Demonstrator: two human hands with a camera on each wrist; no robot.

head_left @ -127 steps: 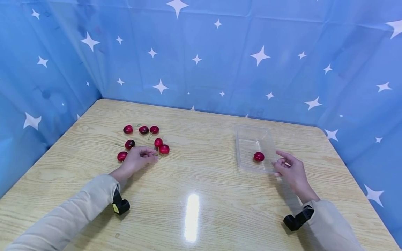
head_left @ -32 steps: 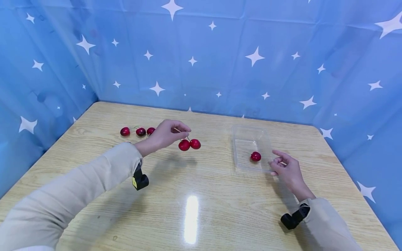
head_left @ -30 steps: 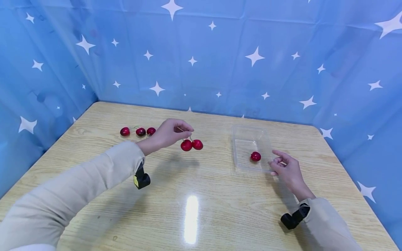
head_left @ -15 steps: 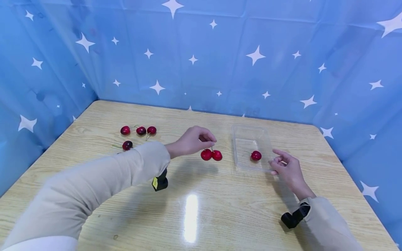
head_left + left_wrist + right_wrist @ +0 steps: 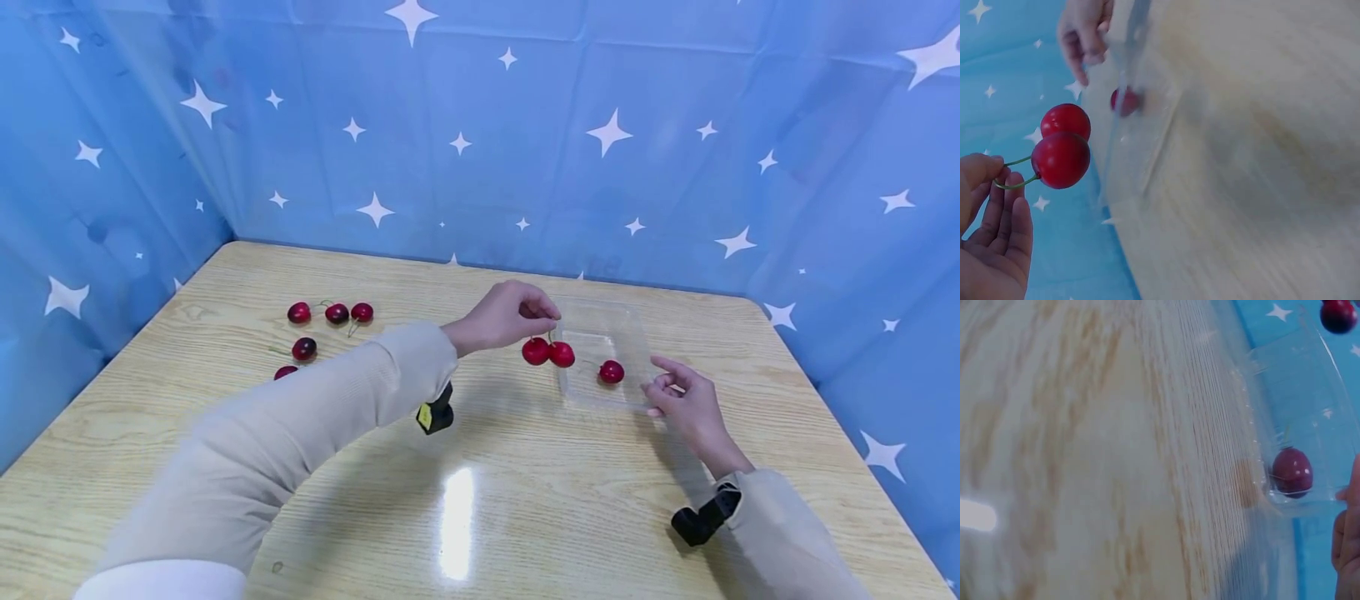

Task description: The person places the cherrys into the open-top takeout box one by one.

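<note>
My left hand (image 5: 510, 315) pinches the thin green stems (image 5: 1019, 172) of two red cherries (image 5: 1061, 159). The pair hangs in the air at the left side of a clear plastic box (image 5: 637, 325). Inside that box lies one dark red cherry (image 5: 611, 372), near its front right corner. My right hand (image 5: 690, 406) is at the box's right side, its index finger extended and its fingertips at the wall; in the right wrist view a finger (image 5: 1352, 487) meets the rim. No cherry is in the right hand.
Several loose cherries (image 5: 337, 313) lie on the wooden table (image 5: 375, 517) at the left. One of these, a cherry (image 5: 286, 372), is partly hidden by the left sleeve (image 5: 300, 425). A blue star-patterned curtain (image 5: 480, 192) hangs behind the table.
My left hand took the two cherries by their stems from the left group, lifted them and carried them right to the box. The right hand and the box have stayed in place.
</note>
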